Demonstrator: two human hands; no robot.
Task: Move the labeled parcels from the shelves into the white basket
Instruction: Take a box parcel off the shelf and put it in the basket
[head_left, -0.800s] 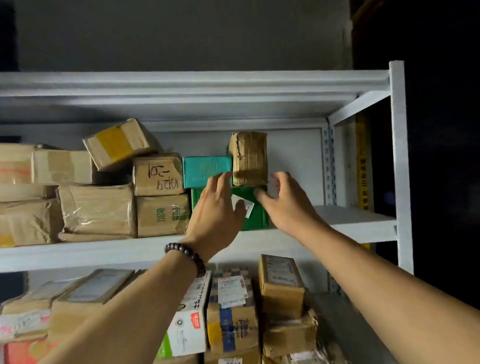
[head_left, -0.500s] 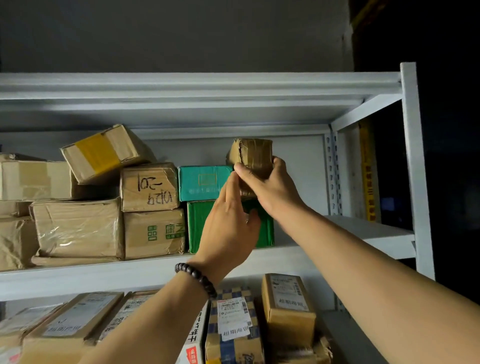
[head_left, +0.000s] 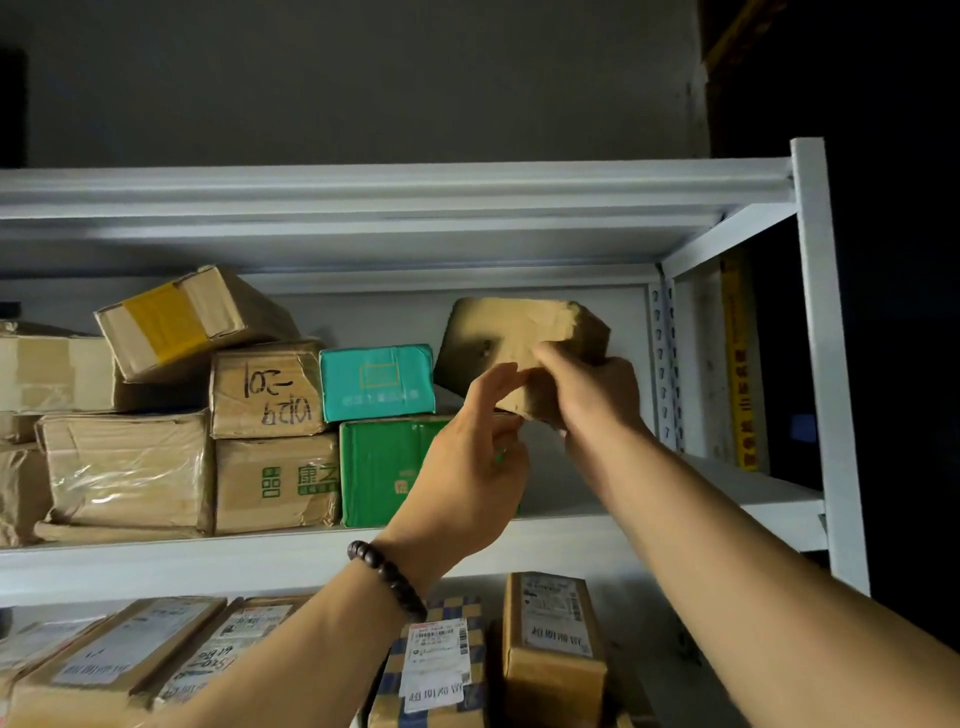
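Observation:
A small brown taped parcel (head_left: 511, 332) is tilted in the air above the green box (head_left: 382, 470) on the upper shelf. My right hand (head_left: 592, 392) grips its lower right corner, thumb on the front face. My left hand (head_left: 467, 462), with a dark bead bracelet at the wrist, reaches up under the parcel's lower edge, its fingertips pinching that edge. No label shows on the parcel's visible faces. The white basket is out of view.
The white shelf (head_left: 260, 558) holds a teal box (head_left: 376, 382), a brown box with handwritten numbers (head_left: 265, 389), a yellow-taped box (head_left: 187, 317) and several more cartons. Labeled parcels (head_left: 553, 634) lie on the shelf below. A white upright post (head_left: 826, 364) bounds the right side.
The brown parcel has been lifted off the green box and tipped over to the right in my right hand. My left hand rose from the green box to the parcel's lower edge.

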